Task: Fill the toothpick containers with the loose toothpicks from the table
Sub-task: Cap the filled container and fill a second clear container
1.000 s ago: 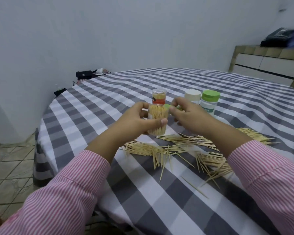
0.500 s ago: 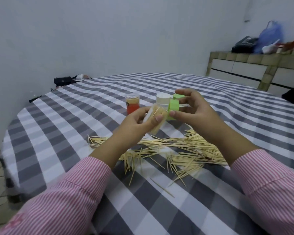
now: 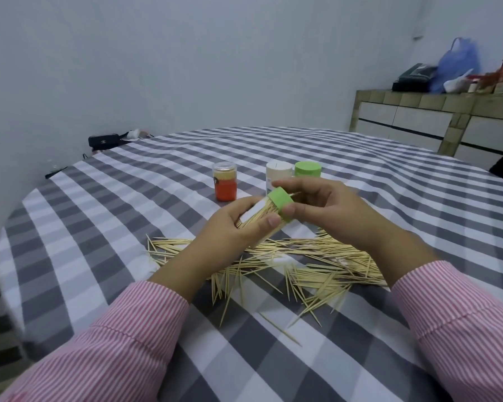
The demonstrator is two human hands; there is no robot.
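Note:
My left hand (image 3: 230, 230) grips a clear toothpick container (image 3: 262, 217) packed with toothpicks and tilted up to the right, above the table. My right hand (image 3: 328, 210) pinches the green lid (image 3: 280, 203) sitting on the container's mouth. Loose toothpicks (image 3: 311, 265) lie scattered on the checked tablecloth beneath both hands. Behind stand three more containers: one with an orange label and a clear lid (image 3: 225, 181), one with a white lid (image 3: 278, 172), one with a green lid (image 3: 307, 169).
The round table (image 3: 99, 227) has a grey-and-white checked cloth; its edge curves away at the left. A black bag (image 3: 103, 140) lies beyond the far edge. A tiled counter (image 3: 436, 120) with bags stands at the back right.
The green lid, held apart beside the container earlier, now sits on its mouth. The container has tilted further to the right. The camera view has shifted left and down.

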